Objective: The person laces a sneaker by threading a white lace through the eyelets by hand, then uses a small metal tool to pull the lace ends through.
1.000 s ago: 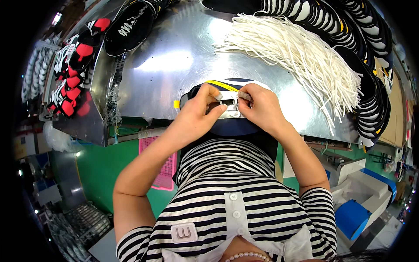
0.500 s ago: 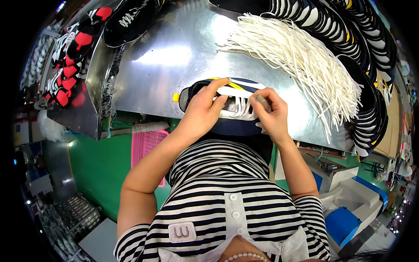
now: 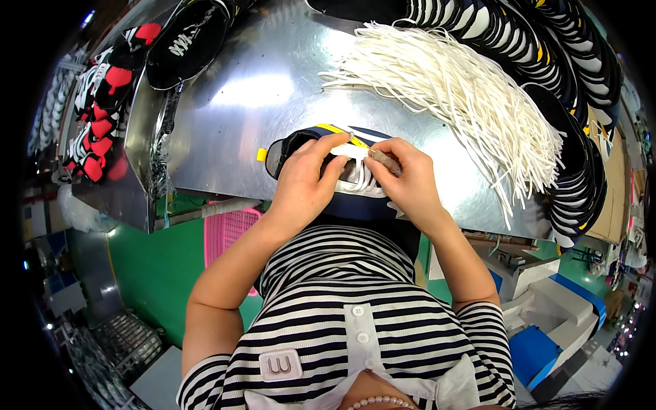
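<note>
A navy shoe upper with white and yellow trim lies at the table's near edge, its yellow tab toward the left. Strands of white shoelace cross its opening. My left hand is closed on the upper, thumb and forefinger gripping the white eyelet strip. Close to those fingertips, my right hand pinches at the same strip by the lace; its fingertips mostly hide what they hold, which looks like the shoelace. A tan-grey wrap covers one right finger.
A large bundle of white laces spreads over the metal table at right. Nested navy uppers curve along behind it. Black shoes and red-black-white ones stand left. Below is a pink basket.
My right hand has shifted left along the eyelet strip, nearer to my left hand. The upper and my left hand appear slightly further left in the view.
</note>
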Tool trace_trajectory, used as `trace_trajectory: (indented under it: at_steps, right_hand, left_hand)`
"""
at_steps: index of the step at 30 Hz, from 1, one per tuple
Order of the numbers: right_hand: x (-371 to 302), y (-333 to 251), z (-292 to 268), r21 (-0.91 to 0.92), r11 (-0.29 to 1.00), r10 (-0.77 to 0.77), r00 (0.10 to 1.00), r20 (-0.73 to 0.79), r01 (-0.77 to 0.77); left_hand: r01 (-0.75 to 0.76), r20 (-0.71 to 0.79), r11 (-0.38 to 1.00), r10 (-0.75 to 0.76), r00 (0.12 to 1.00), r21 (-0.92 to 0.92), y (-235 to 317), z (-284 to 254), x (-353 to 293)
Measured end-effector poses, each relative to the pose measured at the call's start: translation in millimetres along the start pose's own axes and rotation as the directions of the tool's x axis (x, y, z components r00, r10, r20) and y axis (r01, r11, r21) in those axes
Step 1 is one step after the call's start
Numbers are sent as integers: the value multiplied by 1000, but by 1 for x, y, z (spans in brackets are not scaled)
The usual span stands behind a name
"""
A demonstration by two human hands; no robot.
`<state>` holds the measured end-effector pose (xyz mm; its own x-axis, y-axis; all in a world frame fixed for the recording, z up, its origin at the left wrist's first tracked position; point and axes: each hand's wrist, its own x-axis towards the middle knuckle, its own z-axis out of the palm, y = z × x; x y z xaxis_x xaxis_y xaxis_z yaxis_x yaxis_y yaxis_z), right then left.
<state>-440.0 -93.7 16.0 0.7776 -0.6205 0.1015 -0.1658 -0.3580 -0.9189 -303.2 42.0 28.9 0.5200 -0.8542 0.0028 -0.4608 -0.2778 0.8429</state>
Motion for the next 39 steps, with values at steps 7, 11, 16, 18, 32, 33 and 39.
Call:
trace_trajectory:
  at_steps: [7,11,16,18,32,33,39]
  right_hand:
    - [5,-1,-2,-182,983,-15,997,70,27]
    - [-3,7,-11,100,985,127,983,130,-140]
    - [-10,19,-22,203,978,19,995,94,-38]
    - [-11,15,-23,25,957,-286,931,228,288]
    - [-1,16,-26,-316,729,-367,737,568,607]
    - [-1,17,-28,-300,737,-374,735,566,606]
    - [-8,26,-36,-134,818,-439,759,481,559]
  left_hand:
    - [-42,-57,998,40,998,-38,1,2,1]
    - [-50,-61,997,46,997,-62,-3,4,2]
    - [-21,39,999,22,999,-32,-4,-3,9]
    - [-26,47,999,28,999,-32,-4,-4,9]
    - [-143,-5,985,144,990,93,6,-3,12]
    - [-191,-19,971,196,980,144,5,-3,12]
    - [-298,-39,924,316,948,238,1,-1,10]
